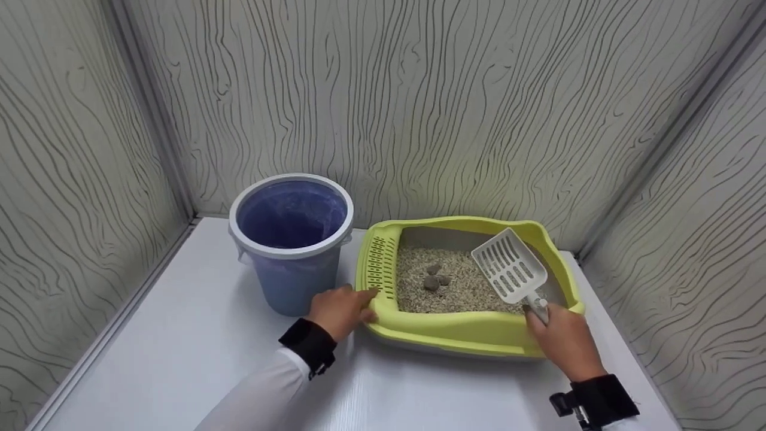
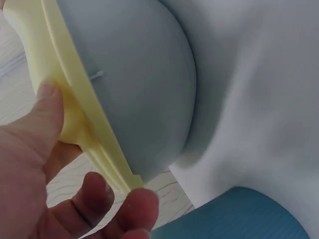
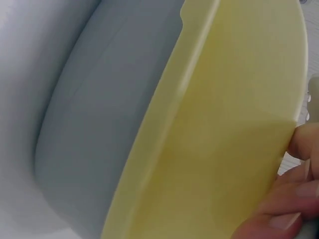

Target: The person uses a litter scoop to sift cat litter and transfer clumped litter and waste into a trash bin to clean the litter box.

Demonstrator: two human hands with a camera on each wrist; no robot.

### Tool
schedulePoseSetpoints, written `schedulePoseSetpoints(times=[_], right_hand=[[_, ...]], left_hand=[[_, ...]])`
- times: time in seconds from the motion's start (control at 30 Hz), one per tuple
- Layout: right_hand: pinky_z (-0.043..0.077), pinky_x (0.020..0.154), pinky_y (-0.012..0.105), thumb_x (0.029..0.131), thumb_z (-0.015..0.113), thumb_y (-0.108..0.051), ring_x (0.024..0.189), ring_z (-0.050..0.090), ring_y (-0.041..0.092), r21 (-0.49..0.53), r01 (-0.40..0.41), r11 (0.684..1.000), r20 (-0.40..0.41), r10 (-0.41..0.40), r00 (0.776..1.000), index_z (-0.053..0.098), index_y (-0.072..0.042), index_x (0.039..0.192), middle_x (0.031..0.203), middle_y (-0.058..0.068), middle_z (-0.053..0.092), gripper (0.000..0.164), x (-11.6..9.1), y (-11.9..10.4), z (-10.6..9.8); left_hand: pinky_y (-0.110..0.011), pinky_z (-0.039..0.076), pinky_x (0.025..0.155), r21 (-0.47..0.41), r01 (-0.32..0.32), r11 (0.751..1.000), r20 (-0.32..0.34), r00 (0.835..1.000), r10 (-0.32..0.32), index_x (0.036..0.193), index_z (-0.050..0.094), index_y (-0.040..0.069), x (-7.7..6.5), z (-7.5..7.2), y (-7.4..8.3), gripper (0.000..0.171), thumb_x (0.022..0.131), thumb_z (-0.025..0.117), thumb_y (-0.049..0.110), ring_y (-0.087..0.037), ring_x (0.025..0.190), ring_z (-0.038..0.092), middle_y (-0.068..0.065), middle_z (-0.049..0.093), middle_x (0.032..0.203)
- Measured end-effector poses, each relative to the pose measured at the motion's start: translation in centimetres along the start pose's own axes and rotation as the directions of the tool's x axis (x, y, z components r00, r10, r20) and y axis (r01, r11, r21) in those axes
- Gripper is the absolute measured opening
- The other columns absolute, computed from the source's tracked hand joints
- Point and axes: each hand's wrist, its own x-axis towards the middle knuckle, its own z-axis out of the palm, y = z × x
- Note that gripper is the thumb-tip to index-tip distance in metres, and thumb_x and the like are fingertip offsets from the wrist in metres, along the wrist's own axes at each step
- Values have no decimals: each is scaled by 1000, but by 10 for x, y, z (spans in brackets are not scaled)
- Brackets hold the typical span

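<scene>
A litter box (image 1: 455,329) with a yellow-green rim and grey base holds tan granular litter (image 1: 473,293). Several dark round clumps (image 1: 431,283) lie on the litter's left half. My left hand (image 1: 341,311) grips the box's front left corner, thumb on the outer side of the yellow rim (image 2: 75,107) and index finger over the slotted ledge. With my right hand (image 1: 565,341) I hold a white slotted litter scoop (image 1: 532,280) by its handle, its head tilted above the right part of the litter. In the right wrist view, my fingers (image 3: 284,209) are beside the yellow wall.
A blue bucket (image 1: 293,278) with a pale rim and a dark blue inside stands left of the litter box, close to my left hand. Both stand on a white table (image 1: 197,347), with wood-patterned panels (image 1: 383,120) behind and at the sides.
</scene>
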Motion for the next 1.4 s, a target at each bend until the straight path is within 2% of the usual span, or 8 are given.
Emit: schedulePoseSetpoints(times=[0.4, 0.7, 0.83, 0.97, 1.07, 1.13, 1.23, 1.4], right_hand=[[43, 51, 32, 101, 64, -32, 54, 51, 17, 23, -1, 1000, 115, -2, 993, 57, -6, 80, 66, 4, 55, 34, -5, -9, -5], [50, 67, 42, 100, 64, -52, 72, 62, 25, 20, 33, 999, 152, -36, 988, 63, -2, 95, 81, 14, 65, 50, 0, -11, -16], [53, 72, 47, 101, 62, -55, 82, 67, 31, 39, 52, 998, 132, -57, 990, 62, 0, 118, 97, 21, 71, 58, 1, -18, -29], [40, 60, 34, 103, 60, -52, 65, 53, 19, 57, 68, 996, 115, -74, 991, 58, -2, 122, 77, 7, 61, 54, 5, -30, -45], [36, 55, 32, 104, 56, -54, 60, 47, 17, 59, 85, 995, 108, -91, 990, 56, -4, 122, 71, 3, 53, 53, 9, -40, -57], [35, 53, 32, 104, 55, -55, 57, 46, 17, 56, 101, 993, 100, -107, 989, 55, -6, 122, 69, 2, 52, 52, 12, -45, -64], [35, 50, 32, 105, 54, -54, 53, 45, 16, 36, 134, 990, 93, -137, 986, 55, -8, 120, 65, 0, 49, 48, 19, -52, -73], [37, 50, 32, 104, 57, -52, 53, 45, 16, -11, 188, 982, 90, -187, 978, 58, -11, 115, 64, -1, 47, 42, 38, -64, -86]], left_hand=[[-49, 56, 62, -33, 18, 999, -17, 1000, -19, 135, 70, 25, 1, 1, -9, 55, 85, 79, 46, -33, 83, 73, -12, 79, 100], [-41, 55, 56, 81, -125, 989, -129, 982, 135, 131, 68, 13, -20, -16, 12, 64, 84, 81, 54, -24, 71, 70, -7, 72, 88], [-38, 56, 60, 100, -245, 964, -221, 940, 261, 123, 70, 15, -31, -41, 22, 55, 86, 80, 54, -19, 74, 70, -4, 72, 95], [-33, 54, 63, 141, -334, 932, -384, 849, 362, 114, 72, 15, -35, -68, 19, 46, 85, 83, 49, -15, 74, 65, 0, 67, 90], [-33, 54, 69, 176, -328, 928, -485, 791, 372, 110, 72, 15, -32, -89, 8, 44, 83, 85, 47, -16, 78, 64, 1, 66, 89], [-35, 53, 70, 191, -292, 937, -522, 778, 349, 107, 71, 14, -28, -101, -1, 42, 83, 85, 45, -20, 81, 63, -1, 66, 90], [-40, 50, 71, 209, -214, 954, -546, 784, 295, 107, 70, 12, -21, -115, -20, 44, 83, 84, 46, -25, 84, 63, -5, 66, 93], [-50, 52, 79, 235, -53, 970, -491, 855, 166, 113, 69, 8, -7, -120, -55, 60, 83, 81, 58, -34, 94, 66, -12, 69, 102]])
